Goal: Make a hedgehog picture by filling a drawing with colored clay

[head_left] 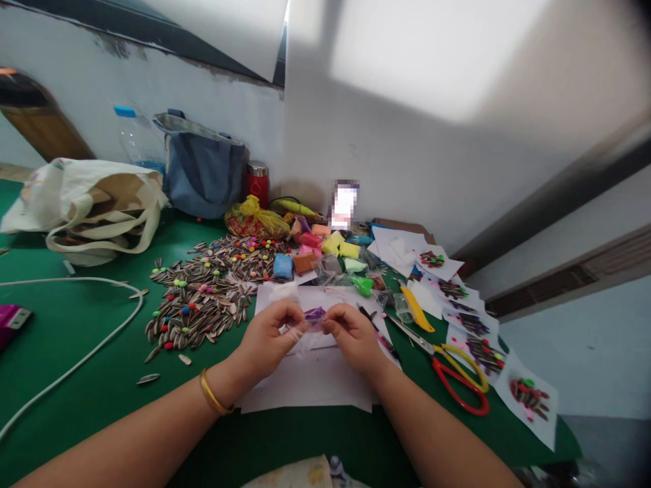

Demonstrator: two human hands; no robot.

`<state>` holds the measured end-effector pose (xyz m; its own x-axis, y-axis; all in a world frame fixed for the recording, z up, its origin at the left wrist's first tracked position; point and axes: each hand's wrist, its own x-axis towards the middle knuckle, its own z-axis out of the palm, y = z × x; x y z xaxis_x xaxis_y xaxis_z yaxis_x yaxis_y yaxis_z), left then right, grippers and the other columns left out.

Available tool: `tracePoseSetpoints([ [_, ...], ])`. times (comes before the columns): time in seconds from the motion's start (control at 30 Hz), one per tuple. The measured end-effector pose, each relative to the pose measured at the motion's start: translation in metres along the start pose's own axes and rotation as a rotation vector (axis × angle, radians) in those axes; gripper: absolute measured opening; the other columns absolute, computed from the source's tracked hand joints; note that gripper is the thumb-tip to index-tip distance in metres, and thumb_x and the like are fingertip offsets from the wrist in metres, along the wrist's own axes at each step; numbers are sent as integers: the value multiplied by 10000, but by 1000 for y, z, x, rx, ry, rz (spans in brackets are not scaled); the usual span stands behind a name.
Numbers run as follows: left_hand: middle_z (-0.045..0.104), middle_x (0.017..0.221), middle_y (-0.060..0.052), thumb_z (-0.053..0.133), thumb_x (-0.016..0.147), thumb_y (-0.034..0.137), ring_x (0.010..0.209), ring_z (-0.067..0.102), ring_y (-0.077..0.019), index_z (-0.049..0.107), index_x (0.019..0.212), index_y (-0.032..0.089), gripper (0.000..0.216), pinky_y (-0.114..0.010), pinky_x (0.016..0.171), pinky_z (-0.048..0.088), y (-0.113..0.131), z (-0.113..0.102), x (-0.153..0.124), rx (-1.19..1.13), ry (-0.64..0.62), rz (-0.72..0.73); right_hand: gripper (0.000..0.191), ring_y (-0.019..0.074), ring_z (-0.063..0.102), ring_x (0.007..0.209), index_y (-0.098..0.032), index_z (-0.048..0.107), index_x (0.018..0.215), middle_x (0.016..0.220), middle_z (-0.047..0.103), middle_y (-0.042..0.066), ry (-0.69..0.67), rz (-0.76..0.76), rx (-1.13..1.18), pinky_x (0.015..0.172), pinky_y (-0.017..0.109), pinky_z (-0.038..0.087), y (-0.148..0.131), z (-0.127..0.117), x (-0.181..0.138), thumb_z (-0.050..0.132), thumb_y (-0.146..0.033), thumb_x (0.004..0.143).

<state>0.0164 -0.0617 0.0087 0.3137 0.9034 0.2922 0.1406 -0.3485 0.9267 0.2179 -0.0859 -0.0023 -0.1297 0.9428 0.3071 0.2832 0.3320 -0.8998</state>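
Between my two hands is a small clear plastic packet [314, 316] with something purple inside, perhaps modelling clay. My left hand [274, 337] pinches its left side, and a loose flap of clear film hangs below those fingers. On the other side my right hand [352, 337] pinches the right end. Both hands are just above white paper sheets [320, 386] on the green table. A white lump [285, 291] rests on the paper behind my left hand. Close to my right hand lie dark pens [380, 333] and scissors [437, 350] with red and yellow handles.
Sunflower seeds [203, 298] mixed with coloured bits spread at left. Coloured clay packets [305, 262] sit behind the hands. A yellow cutter [417, 310] and papers with seed arrangements [529, 400] line the right. Bags [203, 169], a red flask [257, 184] and a phone [344, 207] stand behind.
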Motion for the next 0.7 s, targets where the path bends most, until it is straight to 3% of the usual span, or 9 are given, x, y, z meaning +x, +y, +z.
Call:
tracePoseSetpoints([
  [0.27, 673, 863, -32, 592, 841, 211, 818, 623, -178, 655, 874, 195, 74, -309, 769, 511, 2, -3, 1, 84, 4, 52, 108, 175, 587, 812, -215, 626, 937, 889, 627, 35, 31, -74, -41, 762, 322, 474, 0, -3, 2, 568, -305, 945],
  [0.43, 659, 843, -34, 576, 845, 189, 819, 616, -178, 665, 843, 196, 90, -305, 764, 505, 3, -1, 1, 96, -86, 107, 159, 183, 577, 874, -233, 638, 1053, 976, 641, 47, 26, -144, -86, 796, 319, 480, -7, -1, 3, 634, -310, 913],
  [0.6, 621, 797, -10, 588, 839, 197, 750, 585, -156, 616, 833, 193, 29, -277, 702, 486, -2, 1, 1, 102, -74, 25, 81, 184, 592, 835, -226, 642, 942, 901, 654, 38, 58, -94, -96, 781, 323, 496, -7, 1, 1, 622, -297, 911],
  [0.7, 608, 824, -7, 598, 852, 226, 758, 582, -155, 590, 897, 198, 54, -278, 708, 493, -4, 1, -1, 88, -33, 3, 168, 186, 603, 856, -225, 629, 1051, 940, 653, 46, 81, -49, -45, 798, 331, 505, -1, 2, -1, 612, -318, 912],
])
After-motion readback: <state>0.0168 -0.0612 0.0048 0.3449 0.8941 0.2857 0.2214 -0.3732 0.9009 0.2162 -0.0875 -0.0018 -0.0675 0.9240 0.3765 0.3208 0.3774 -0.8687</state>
